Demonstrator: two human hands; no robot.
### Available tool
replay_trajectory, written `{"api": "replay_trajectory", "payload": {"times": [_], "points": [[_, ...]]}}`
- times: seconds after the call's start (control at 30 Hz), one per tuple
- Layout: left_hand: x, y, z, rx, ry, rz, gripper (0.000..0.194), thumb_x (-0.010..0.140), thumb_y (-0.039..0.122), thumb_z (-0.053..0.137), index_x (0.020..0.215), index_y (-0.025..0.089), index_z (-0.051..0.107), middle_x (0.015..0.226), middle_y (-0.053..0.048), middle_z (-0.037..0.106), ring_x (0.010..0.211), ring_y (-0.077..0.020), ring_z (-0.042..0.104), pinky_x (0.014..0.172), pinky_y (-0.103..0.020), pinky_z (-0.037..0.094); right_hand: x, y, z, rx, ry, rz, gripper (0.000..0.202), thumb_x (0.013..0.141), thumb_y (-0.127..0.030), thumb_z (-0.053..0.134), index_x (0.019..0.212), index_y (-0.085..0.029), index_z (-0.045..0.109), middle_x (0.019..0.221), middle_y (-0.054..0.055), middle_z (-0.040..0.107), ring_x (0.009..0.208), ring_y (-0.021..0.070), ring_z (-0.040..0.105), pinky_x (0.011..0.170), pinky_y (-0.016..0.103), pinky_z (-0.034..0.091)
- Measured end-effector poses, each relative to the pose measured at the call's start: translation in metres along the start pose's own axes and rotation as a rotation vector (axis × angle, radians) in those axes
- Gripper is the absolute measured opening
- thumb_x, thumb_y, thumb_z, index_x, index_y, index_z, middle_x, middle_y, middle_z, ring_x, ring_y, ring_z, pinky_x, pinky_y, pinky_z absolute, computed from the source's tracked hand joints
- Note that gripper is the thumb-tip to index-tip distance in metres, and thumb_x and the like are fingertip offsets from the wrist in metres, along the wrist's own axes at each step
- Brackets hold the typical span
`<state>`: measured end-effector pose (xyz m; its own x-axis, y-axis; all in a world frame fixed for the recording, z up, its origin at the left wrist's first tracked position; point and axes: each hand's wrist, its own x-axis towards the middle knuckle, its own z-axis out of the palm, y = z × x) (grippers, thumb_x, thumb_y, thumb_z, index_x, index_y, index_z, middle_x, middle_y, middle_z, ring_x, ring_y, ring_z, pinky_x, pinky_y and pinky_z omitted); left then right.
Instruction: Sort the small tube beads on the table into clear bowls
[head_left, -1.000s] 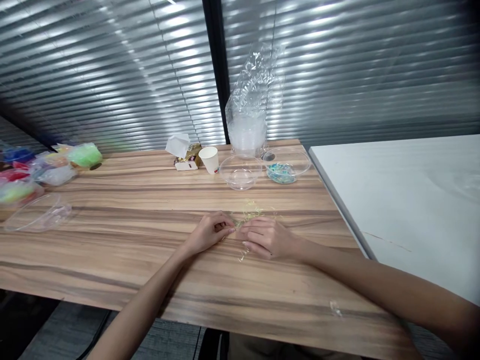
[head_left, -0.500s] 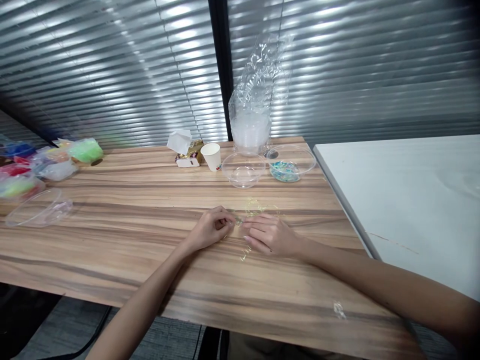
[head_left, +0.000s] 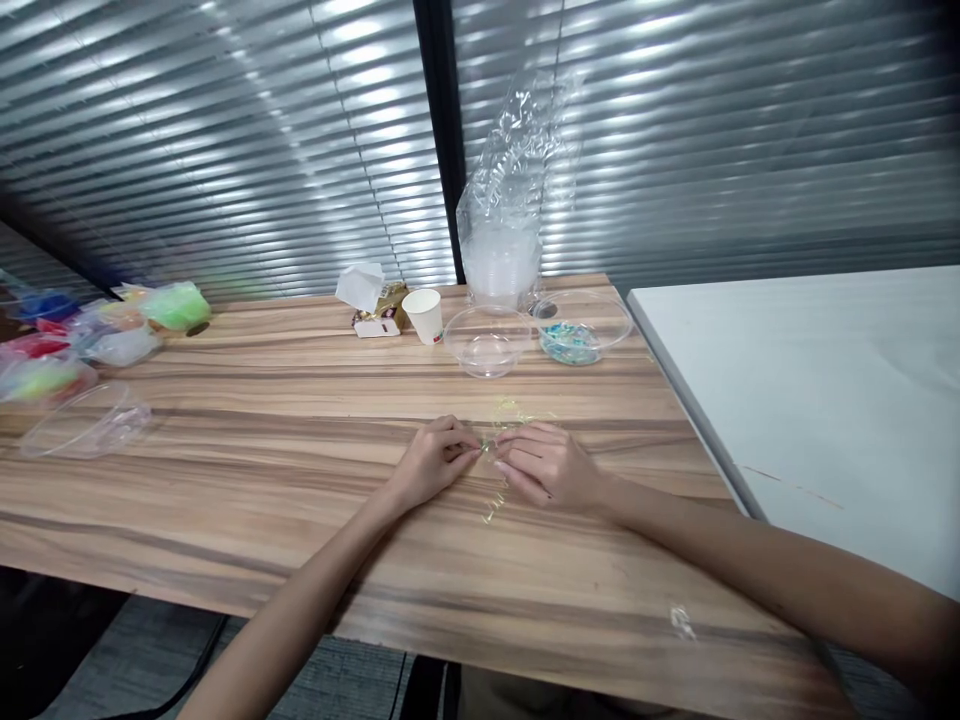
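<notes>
My left hand (head_left: 439,460) rests low over the wooden table, thumb and forefinger pinched at a tiny greenish piece (head_left: 485,446). What exactly lies between those fingertips is too small to name. Facing it from the right, my right hand (head_left: 546,463) has its fingers bent and close together, tips beside the same piece; whether they grip anything is hidden. Thin yellow shiny strands (head_left: 510,408) are scattered on the table behind the fingers, and more yellow strands (head_left: 495,503) lie in front of them.
Behind the hands stand an empty clear bowl (head_left: 489,370), a clear bowl with blue-green bits (head_left: 570,345), a paper cup (head_left: 424,318), a tissue box (head_left: 381,312) and bagged stacked bowls (head_left: 501,262). Colourful bags (head_left: 176,305) and another clear bowl (head_left: 86,425) sit left. A white table (head_left: 810,400) adjoins.
My left hand has shifted slightly right, its pinched fingertips now closer to my right hand. My right hand has barely moved. The view has turned very slightly.
</notes>
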<state>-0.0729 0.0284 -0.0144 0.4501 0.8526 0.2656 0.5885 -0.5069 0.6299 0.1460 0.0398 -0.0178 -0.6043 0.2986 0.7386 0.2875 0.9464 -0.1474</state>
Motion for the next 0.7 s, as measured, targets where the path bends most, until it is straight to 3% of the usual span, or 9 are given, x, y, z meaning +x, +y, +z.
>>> {"api": "replay_trajectory", "payload": {"times": [0.27,0.37,0.43,0.53,0.6,0.7], "points": [[0.001,0.013,0.008,0.083,-0.031,0.037,0.016,0.086,0.007,0.050,0.083,0.017,0.063,0.087,-0.006,0.059,0.085,-0.0184,0.056,0.078,-0.029,0.045,0.001,0.016,-0.006,0.043,0.115,0.205,0.024,0.094,-0.016,0.044,0.079,-0.016,0.062,0.075,0.008,0.068,0.078,0.0214,0.064,0.074,0.036,0.052],[0.004,0.005,-0.012,0.086,0.122,0.041,0.016,0.088,0.011,0.048,0.082,0.018,0.061,0.097,-0.008,0.061,0.093,-0.0187,0.058,0.081,-0.029,0.047,-0.001,0.018,-0.007,0.056,0.124,0.209,0.023,0.094,-0.015,0.044,0.078,-0.017,0.061,0.073,0.007,0.067,0.076,0.0214,0.064,0.072,0.035,0.052],[0.001,-0.015,-0.047,0.151,0.372,-0.063,0.013,0.089,0.018,0.049,0.084,0.018,0.061,0.099,-0.007,0.064,0.093,-0.0185,0.060,0.080,-0.029,0.048,-0.003,0.018,-0.007,0.067,0.138,0.214,0.022,0.093,-0.014,0.045,0.078,-0.018,0.061,0.073,0.007,0.067,0.075,0.0217,0.063,0.071,0.036,0.052],[-0.023,-0.059,-0.127,0.381,0.863,-0.447,0.009,0.085,0.026,0.058,0.083,0.018,0.062,0.083,-0.002,0.067,0.079,-0.0157,0.063,0.073,-0.025,0.049,-0.006,0.020,-0.006,0.090,0.145,0.223,0.019,0.092,-0.013,0.047,0.081,-0.017,0.061,0.075,0.008,0.066,0.076,0.0221,0.063,0.070,0.036,0.051],[-0.050,-0.085,-0.185,0.462,1.038,-0.570,0.009,0.083,0.023,0.059,0.079,0.014,0.060,0.072,-0.001,0.064,0.069,-0.0150,0.060,0.066,-0.025,0.049,-0.007,0.022,-0.006,0.102,0.147,0.216,0.018,0.092,-0.012,0.047,0.082,-0.018,0.060,0.076,0.007,0.066,0.075,0.0215,0.063,0.070,0.036,0.051],[-0.093,-0.108,-0.258,0.581,1.174,-0.671,0.021,0.083,0.023,0.060,0.065,0.013,0.053,0.051,0.004,0.050,0.054,-0.0120,0.050,0.054,-0.022,0.043,-0.007,0.023,-0.006,0.113,0.151,0.206,0.018,0.092,-0.011,0.047,0.083,-0.018,0.060,0.076,0.006,0.066,0.074,0.0208,0.063,0.070,0.035,0.052]]}}
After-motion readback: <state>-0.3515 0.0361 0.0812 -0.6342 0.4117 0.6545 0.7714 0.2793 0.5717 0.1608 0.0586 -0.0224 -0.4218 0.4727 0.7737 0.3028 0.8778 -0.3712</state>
